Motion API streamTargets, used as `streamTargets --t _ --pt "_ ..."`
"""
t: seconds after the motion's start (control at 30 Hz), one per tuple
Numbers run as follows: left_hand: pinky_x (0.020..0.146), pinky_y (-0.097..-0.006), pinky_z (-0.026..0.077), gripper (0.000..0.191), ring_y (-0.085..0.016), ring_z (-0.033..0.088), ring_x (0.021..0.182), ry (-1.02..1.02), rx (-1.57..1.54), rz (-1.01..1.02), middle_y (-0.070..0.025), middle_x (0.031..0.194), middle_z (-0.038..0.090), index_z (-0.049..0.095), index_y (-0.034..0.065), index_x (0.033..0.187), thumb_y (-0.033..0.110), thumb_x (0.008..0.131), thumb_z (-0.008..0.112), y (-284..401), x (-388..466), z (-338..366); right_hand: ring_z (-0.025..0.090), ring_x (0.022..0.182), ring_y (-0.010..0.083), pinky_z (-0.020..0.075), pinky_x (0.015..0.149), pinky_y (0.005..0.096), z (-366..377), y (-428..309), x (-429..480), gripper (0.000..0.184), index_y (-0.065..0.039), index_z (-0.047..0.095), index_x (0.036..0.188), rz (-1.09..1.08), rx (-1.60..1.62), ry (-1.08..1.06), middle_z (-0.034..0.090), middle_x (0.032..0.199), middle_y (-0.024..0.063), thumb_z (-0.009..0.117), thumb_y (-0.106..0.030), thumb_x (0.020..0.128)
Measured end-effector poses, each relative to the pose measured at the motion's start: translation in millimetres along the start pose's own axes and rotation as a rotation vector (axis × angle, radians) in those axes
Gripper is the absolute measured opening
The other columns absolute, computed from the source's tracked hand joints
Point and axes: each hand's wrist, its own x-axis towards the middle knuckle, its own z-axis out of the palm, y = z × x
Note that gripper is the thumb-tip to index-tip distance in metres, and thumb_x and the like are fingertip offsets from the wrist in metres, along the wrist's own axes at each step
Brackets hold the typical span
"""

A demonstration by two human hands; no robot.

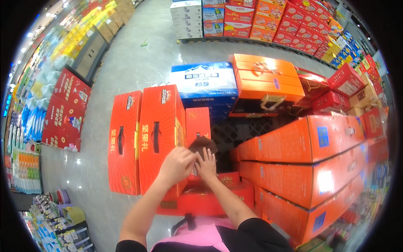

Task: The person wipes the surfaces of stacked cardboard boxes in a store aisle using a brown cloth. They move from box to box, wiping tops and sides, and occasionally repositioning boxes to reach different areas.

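My left hand (pixel 177 164) is curled, its fingertips at the near edge of a dark brown sheet or flap (pixel 201 143). What lies between those fingertips is hidden. Beside it, my right hand (pixel 206 164) rests with spread fingers against the brown piece, thumb close to the left fingers. The brown piece covers part of a narrow red carton (pixel 197 119) standing upright. Left of my hands are two tall red gift cartons with slot handles, a nearer one (pixel 159 110) and an outer one (pixel 124 170). Below my forearms lies a red box (pixel 233 195).
Large orange-red cartons (pixel 283 179) are stacked at right. Farther off sit a blue-and-white beer carton (pixel 203 80) and an orange gift box (pixel 267 75) with a ribbon handle. Shelved goods (pixel 63 220) line the left. Grey tiled floor (pixel 132 63) runs between the displays.
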Motion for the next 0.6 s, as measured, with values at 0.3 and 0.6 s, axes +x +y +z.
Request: streamTargets --t 0.3,0.6 --pt "0.08 -0.0373 0.051 0.018 -0.026 0.064 0.085 0.001 -0.009 -0.049 -0.0081 0.086 0.066 0.068 0.0047 0.096 0.004 0.078 0.069 0.4 2.3 1.3 0.029 0.146 0.0392 0.0276 0.115 0.0586 12.0 38.2 198.0 0.063 -0.023 0.052 0.144 -0.114 -0.116 -0.043 0.033 0.158 0.0184 0.07 -0.038 0.086" --pt "0.079 -0.0373 0.051 0.018 -0.026 0.064 0.083 -0.026 0.012 -0.086 -0.0077 0.085 0.065 0.068 0.0041 0.096 0.002 0.078 0.07 3.1 5.2 -0.3 0.035 0.142 0.0347 0.0342 0.109 0.0569 13.9 28.9 244.0 0.058 -0.024 0.053 0.141 -0.023 -0.141 -0.096 0.04 0.155 0.0127 0.07 -0.035 0.087"
